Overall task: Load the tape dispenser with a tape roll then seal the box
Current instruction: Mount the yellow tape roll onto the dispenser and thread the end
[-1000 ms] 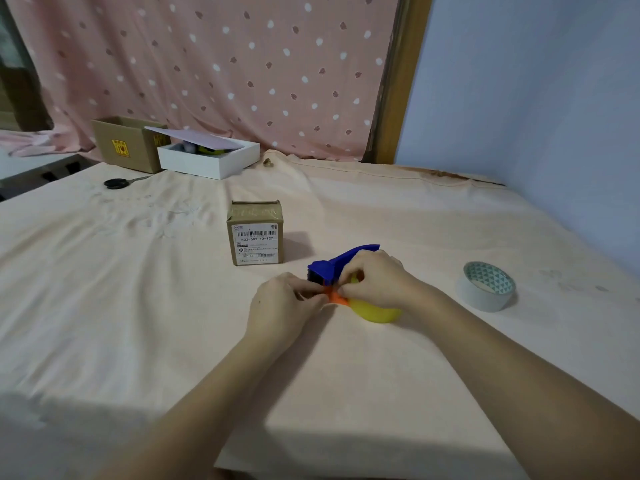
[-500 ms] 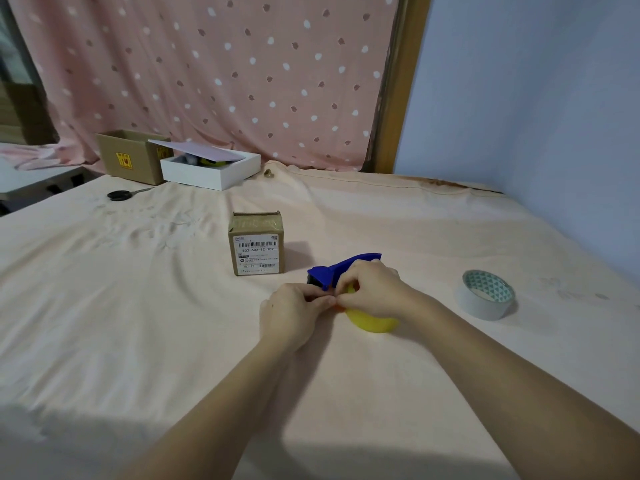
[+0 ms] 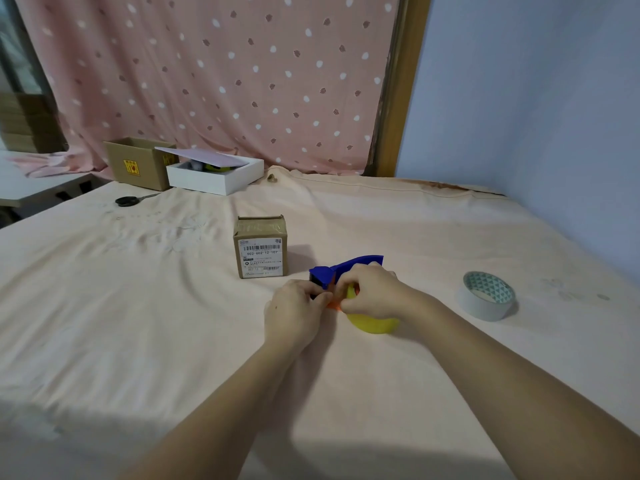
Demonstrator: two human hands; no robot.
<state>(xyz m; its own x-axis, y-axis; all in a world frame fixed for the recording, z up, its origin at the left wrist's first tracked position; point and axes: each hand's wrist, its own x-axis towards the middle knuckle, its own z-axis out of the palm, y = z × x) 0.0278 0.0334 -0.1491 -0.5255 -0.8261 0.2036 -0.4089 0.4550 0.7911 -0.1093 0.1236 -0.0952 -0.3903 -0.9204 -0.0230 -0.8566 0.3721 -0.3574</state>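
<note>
Head view: a peach-clothed table [image 3: 138,323] fills the scene, wide open on the left and in front, bounded at the right by a blue wall [image 3: 536,98] and at the back by a dotted curtain [image 3: 225,71]. Since a second ago the scene has slid lower in view, while both hands keep their places. A small cardboard box [image 3: 261,247] stands mid-table, label facing the wearer. Just beside it lies the tape dispenser [image 3: 346,271], its long axis running from lower left up to the right, blue handle pointing right and away. The right hand [image 3: 370,292] is clasped over its yellow roll [image 3: 374,323]; the left hand [image 3: 294,313] pinches at its front end. A spare tape roll [image 3: 486,296] lies flat, well apart at right.
</note>
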